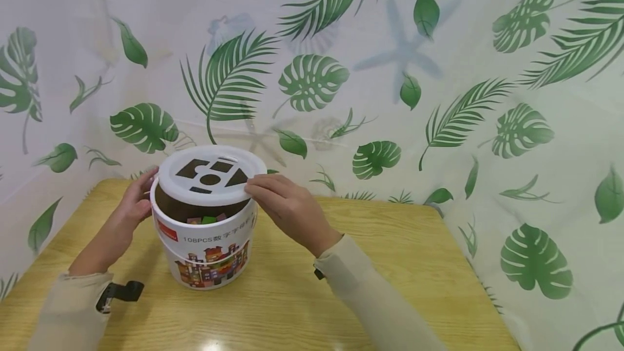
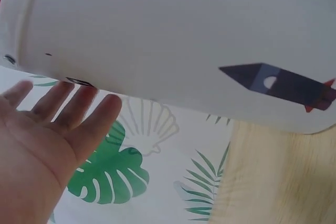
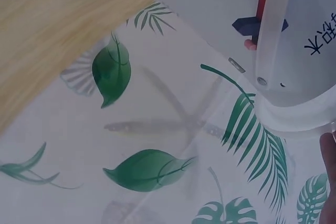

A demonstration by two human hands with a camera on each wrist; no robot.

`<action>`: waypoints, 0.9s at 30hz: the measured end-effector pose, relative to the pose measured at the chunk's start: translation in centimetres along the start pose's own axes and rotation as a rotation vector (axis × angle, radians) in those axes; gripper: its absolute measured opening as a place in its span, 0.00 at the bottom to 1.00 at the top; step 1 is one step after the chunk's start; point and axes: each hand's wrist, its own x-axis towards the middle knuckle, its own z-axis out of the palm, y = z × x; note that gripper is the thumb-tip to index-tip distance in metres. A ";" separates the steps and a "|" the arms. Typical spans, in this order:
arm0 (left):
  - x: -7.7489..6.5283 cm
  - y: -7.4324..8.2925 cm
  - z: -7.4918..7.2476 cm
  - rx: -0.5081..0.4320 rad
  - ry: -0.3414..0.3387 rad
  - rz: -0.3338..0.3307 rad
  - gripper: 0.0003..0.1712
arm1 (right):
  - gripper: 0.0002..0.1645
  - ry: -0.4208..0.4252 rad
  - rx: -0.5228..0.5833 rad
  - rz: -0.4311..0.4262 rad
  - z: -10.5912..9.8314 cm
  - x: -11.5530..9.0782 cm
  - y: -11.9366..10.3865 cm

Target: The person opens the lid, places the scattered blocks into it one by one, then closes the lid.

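A white bucket [image 1: 205, 253] printed with coloured blocks and "108PCS" stands upright on the table. Its white lid [image 1: 180, 186], with cut-out shapes, sits tilted and shifted back over the mouth. Through the front gap show several coloured blocks [image 1: 208, 220]. My right hand [image 1: 292, 207] grips the lid's right edge, fingers on top; in the right wrist view only a bit of that hand [image 3: 329, 166] shows by the rim. On the bucket's left side, near the rim, rests my left hand [image 1: 129, 205]. The left wrist view shows its fingers [image 2: 100, 119] extended, tips against the bucket wall.
The wooden table [image 1: 351, 280] extends to the right of the bucket. Behind it hangs a white leaf-patterned cloth [image 1: 331, 129]. The bucket's thin white handle [image 1: 209, 262] hangs down across its front. A black strap [image 1: 128, 291] sits on the left wrist.
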 end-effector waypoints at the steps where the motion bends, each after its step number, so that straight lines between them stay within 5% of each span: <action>1: 0.0 0.2 0.0 -0.020 0.012 0.009 0.39 | 0.18 -0.019 -0.006 -0.014 0.0 0.1 0.0; 4: 0.1 1.0 0.0 0.012 0.051 0.072 0.41 | 0.18 -0.067 -0.031 -0.059 -0.1 0.2 0.0; 8: 0.5 2.5 0.1 0.201 0.052 0.126 0.49 | 0.18 -0.125 -0.068 -0.094 -0.1 0.3 -0.2; 13: 0.9 3.6 0.2 0.410 0.003 0.082 0.55 | 0.17 -0.156 -0.005 -0.072 0.0 0.2 -0.2; 15: 1.0 3.8 0.1 0.460 0.004 0.071 0.56 | 0.20 -0.176 0.072 0.023 0.0 0.3 -0.1; 20: 1.5 3.9 -0.2 0.501 0.025 0.088 0.57 | 0.45 -0.284 0.365 0.520 0.1 1.3 0.5; 22: 1.6 3.9 -0.2 0.511 0.021 0.086 0.57 | 0.53 -0.341 0.449 0.657 0.2 1.7 0.8; 27: 1.5 4.1 -0.1 0.528 0.013 0.063 0.58 | 0.58 -0.439 0.511 0.715 1.1 2.3 1.2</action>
